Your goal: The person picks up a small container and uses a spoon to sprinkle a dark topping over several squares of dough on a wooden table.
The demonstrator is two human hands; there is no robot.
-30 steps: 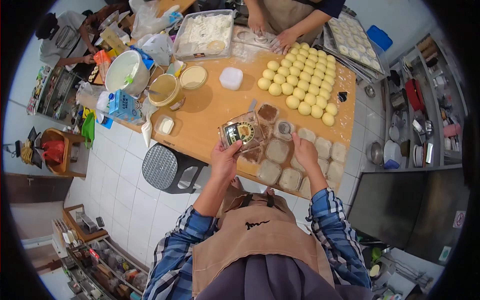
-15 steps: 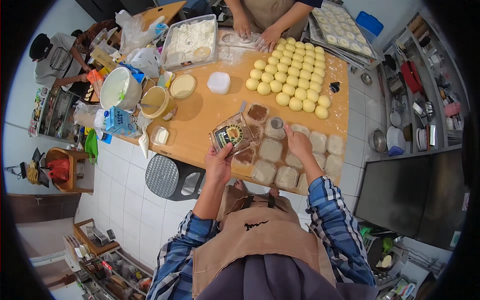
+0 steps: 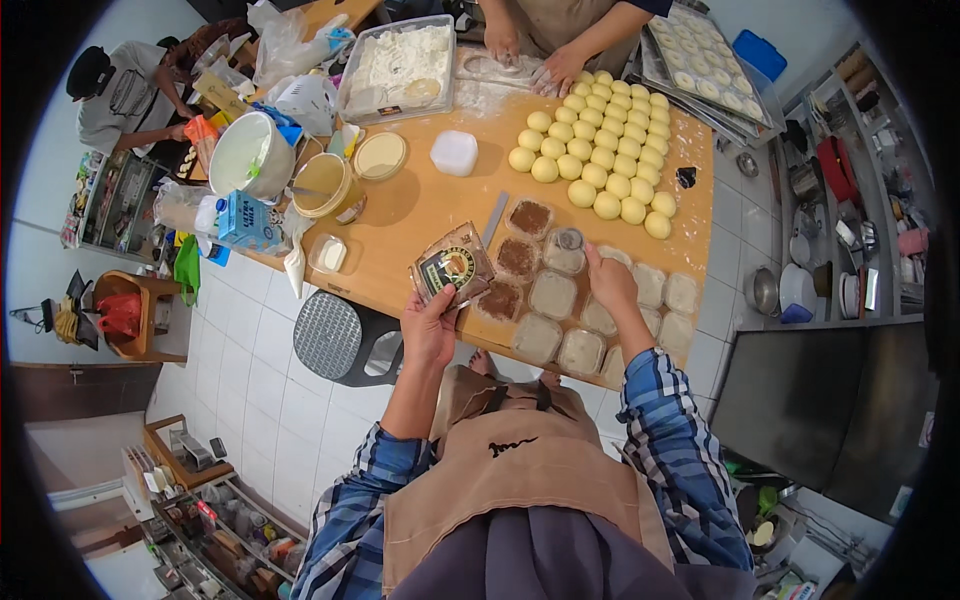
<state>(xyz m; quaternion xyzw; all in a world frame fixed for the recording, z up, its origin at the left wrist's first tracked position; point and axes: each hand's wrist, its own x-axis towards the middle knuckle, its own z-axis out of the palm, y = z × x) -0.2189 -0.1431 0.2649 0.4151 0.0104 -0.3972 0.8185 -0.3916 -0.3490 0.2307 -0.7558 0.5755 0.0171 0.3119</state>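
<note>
My left hand [image 3: 430, 328] grips a brown packet [image 3: 453, 266] with a dark round label, held up over the table's near edge. In my right hand [image 3: 613, 284] is a small round strainer [image 3: 570, 239], its bowl above a square clear tub [image 3: 564, 258]. Left of that tub stand three tubs with dark brown powder on top: a far one [image 3: 530, 217], a middle one [image 3: 517, 256] and a near one [image 3: 500, 298]. Several tubs with pale greyish tops [image 3: 553, 295] fill the rows to the right. A flat metal blade [image 3: 495, 216] lies beside the powdered tubs.
Rows of yellow dough balls [image 3: 595, 150] sit beyond the tubs. Across the wooden table [image 3: 420, 200], a co-worker's hands [image 3: 558, 72] work on floured dough near a flour bin [image 3: 396, 70]. Buckets and a blue carton [image 3: 250, 221] crowd the left. A grey stool [image 3: 328, 335] stands below.
The packet has tilted more upright and moved left, away from the powdered tubs, which now show more fully. The strainer stays over the same tub. The whole view has shifted slightly.
</note>
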